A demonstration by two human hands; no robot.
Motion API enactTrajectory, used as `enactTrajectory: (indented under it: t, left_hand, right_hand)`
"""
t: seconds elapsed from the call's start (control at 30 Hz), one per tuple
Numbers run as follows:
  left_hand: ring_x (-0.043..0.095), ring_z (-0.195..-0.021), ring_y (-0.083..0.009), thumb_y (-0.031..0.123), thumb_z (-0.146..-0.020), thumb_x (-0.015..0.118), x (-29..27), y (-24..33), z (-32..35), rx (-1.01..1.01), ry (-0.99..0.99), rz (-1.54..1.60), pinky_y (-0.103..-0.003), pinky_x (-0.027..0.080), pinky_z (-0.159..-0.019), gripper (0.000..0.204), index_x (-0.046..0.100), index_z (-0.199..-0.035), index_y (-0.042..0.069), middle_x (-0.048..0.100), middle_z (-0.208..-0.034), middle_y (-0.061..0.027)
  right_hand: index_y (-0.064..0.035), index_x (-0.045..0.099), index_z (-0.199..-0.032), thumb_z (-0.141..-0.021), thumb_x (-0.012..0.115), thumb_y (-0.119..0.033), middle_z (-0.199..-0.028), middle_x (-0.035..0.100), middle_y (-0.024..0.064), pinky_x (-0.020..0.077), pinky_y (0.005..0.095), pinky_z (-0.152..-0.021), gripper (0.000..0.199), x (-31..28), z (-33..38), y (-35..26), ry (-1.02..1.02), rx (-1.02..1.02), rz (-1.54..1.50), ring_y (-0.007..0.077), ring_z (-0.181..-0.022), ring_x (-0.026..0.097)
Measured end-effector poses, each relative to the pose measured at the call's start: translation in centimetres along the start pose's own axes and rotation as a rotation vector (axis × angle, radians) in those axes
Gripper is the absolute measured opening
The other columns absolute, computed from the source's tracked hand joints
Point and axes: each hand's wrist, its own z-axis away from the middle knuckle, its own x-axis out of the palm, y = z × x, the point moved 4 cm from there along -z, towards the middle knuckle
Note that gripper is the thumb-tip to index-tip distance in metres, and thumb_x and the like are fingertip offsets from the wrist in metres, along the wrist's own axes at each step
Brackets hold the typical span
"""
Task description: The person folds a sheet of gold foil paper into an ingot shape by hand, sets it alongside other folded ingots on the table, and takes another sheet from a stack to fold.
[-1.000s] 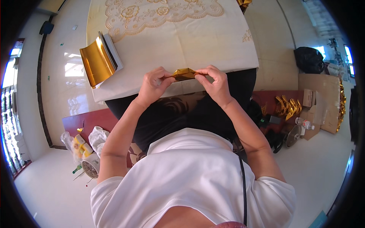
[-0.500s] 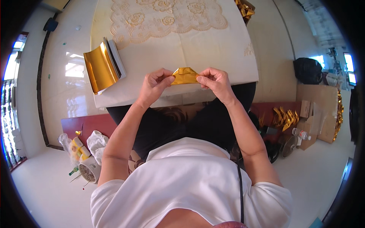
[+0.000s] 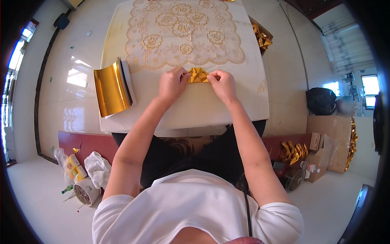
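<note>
With fingers of left hand (image 3: pixel 173 85) and right hand (image 3: pixel 222 84), pinching one folded gold piece (image 3: pixel 198 75) by opposite ends, held between fingertips over one tablecloth (image 3: pixel 195 107). Judged in hand: shaping the folds; next calling, probably, for equal pressure from both pinches. Counted left of fingers: one stack of sheets (image 3: pixel 111 89), gold on top. Farther off, right of fingers: one heap of gold pieces (image 3: pixel 263 39), too overlapped to count. Well right, nearer the body: several gold strips (image 3: pixel 294 152), one bottle (image 3: pixel 310 167).

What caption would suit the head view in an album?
The left hand and right hand pinch a folded gold piece over the tablecloth, gold-topped sheets at left.
</note>
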Motion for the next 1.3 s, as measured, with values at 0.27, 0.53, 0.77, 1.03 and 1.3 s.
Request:
enactTrajectory:
  t: [0.27,0.53,0.77,1.03,1.3]
  left_hand:
    - [0.067,-0.109,-0.0282,0.012,-0.087,0.078,0.2,0.8,0.9,0.250,0.037,-0.291,-0.043,0.058,-0.081,0.032,0.075,-0.119,0.012,0.070,-0.113,-0.0081]
    - [0.060,-0.120,-0.0316,0.000,-0.080,0.069,1.9,2.7,1.6,0.524,-0.060,-0.362,-0.043,0.049,-0.105,0.039,0.070,-0.118,0.003,0.064,-0.123,-0.0110]
    - [0.060,-0.103,-0.0355,0.004,-0.079,0.074,4.0,1.4,-1.9,0.270,-0.106,-0.316,-0.047,0.050,-0.090,0.042,0.071,-0.121,0.001,0.062,-0.112,-0.0132]
    - [0.051,-0.136,-0.0444,0.015,-0.092,0.070,5.5,-0.1,-3.1,0.256,0.161,-0.463,-0.053,0.044,-0.111,0.062,0.056,-0.152,0.004,0.059,-0.137,-0.0221]
    - [0.017,-0.165,-0.0473,0.030,-0.107,0.056,6.3,-1.6,-3.5,0.060,0.001,-0.449,-0.055,0.018,-0.134,0.067,0.039,-0.167,0.004,0.031,-0.175,-0.0260]
  right_hand:
    - [-0.0086,0.075,-0.101,-0.084,0.082,-0.007,-0.101,0.063,0.0072,0.0527,0.0445,-0.087,0.018,0.6,2.6,-2.7,0.330,-0.462,0.449,0.0323,-0.097,0.062]
    - [0.0023,0.071,-0.102,-0.080,0.068,0.005,-0.104,0.065,0.0156,0.0551,0.0461,-0.087,0.022,2.6,3.6,-1.8,0.192,-0.683,0.418,0.0359,-0.099,0.064]
    - [-0.0033,0.077,-0.096,-0.081,0.067,0.008,-0.098,0.070,0.0109,0.0587,0.0428,-0.084,0.022,2.4,3.0,-3.0,0.268,-0.491,0.329,0.0327,-0.096,0.070]
    - [-0.0058,0.072,-0.082,-0.092,0.064,-0.009,-0.083,0.074,0.0167,0.0576,0.0531,-0.077,0.013,2.3,0.5,-3.3,0.239,-0.279,0.300,0.0408,-0.082,0.073]
    - [-0.0100,0.068,-0.091,-0.099,0.064,-0.022,-0.079,0.073,0.0183,0.0570,0.0550,-0.068,0.015,4.5,-5.0,-1.9,0.244,-0.274,0.501,0.0420,-0.075,0.072]
